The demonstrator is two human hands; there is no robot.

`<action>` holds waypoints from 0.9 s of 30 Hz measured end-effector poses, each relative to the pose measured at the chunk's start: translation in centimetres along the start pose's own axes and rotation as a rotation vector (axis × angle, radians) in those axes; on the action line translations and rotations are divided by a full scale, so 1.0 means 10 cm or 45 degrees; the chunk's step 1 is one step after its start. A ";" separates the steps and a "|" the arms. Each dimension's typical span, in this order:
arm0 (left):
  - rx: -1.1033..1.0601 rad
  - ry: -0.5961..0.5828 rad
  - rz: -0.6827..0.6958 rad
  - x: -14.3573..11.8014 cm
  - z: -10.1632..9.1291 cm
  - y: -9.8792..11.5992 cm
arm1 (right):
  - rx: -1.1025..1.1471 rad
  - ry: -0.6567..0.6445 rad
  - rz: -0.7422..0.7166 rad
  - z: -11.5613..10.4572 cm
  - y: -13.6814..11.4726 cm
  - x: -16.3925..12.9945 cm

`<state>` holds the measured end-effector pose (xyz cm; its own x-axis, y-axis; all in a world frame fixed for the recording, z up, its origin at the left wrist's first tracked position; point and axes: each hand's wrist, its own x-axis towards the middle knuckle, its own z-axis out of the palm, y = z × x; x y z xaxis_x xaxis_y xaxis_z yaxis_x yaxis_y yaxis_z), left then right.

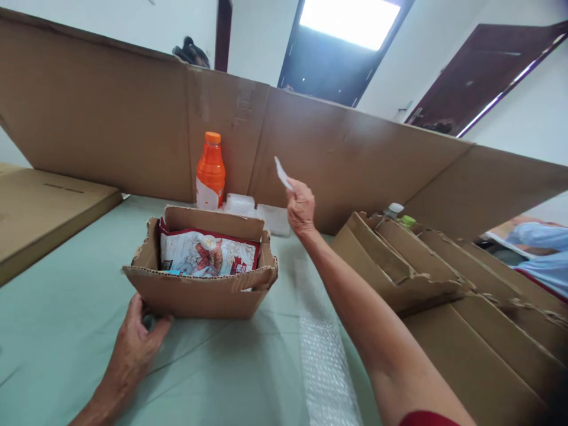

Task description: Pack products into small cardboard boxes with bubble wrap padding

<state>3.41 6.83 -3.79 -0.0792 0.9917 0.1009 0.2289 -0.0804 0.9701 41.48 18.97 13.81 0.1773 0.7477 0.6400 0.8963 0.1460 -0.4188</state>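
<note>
A small cardboard box (pixel 195 296) stands with its top open on the green table surface (pixel 66 331). Inside lies a printed food packet (pixel 208 253) with a dark red edge. My left hand (pixel 137 331) is at the box's near left bottom corner, its thumb and fingers apart; part of the fingers is hidden. Raised behind and right of the box, my right hand (pixel 302 206) pinches a thin white piece (pixel 281 173), seen nearly edge-on, whose material I cannot make out. Below that hand are folded translucent wrapping pieces (pixel 273 220).
An orange bottle (pixel 211 171) stands behind the box against a tall cardboard screen (pixel 337 142). A bubble wrap strip (pixel 326 355) runs under my right arm. Cardboard boxes (pixel 470 349) crowd the right; a flat carton (pixel 48 204) lies left. Behind the screen, a person's hair (pixel 191 52) shows.
</note>
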 end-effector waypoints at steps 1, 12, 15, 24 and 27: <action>-0.005 0.009 -0.003 0.00 0.00 -0.02 | 0.025 -0.107 -0.024 0.17 -0.06 0.05; 0.015 0.006 0.007 -0.04 0.01 0.03 | 0.077 -0.391 0.099 -0.13 -0.03 -1.00; -0.026 -0.009 0.005 -0.04 -0.01 0.06 | 0.043 -0.371 0.244 -0.75 0.04 -1.71; 0.035 -0.014 0.057 -0.07 -0.04 0.17 | 0.073 -0.437 0.645 -1.89 -0.21 -3.84; -0.001 -0.008 0.073 -0.07 -0.02 0.20 | 0.046 -0.497 0.478 -1.91 -0.29 -4.23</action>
<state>3.68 5.95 -1.90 -0.0602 0.9861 0.1547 0.2324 -0.1369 0.9629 39.18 -25.42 0.24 0.3122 0.9368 0.1577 0.7847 -0.1607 -0.5987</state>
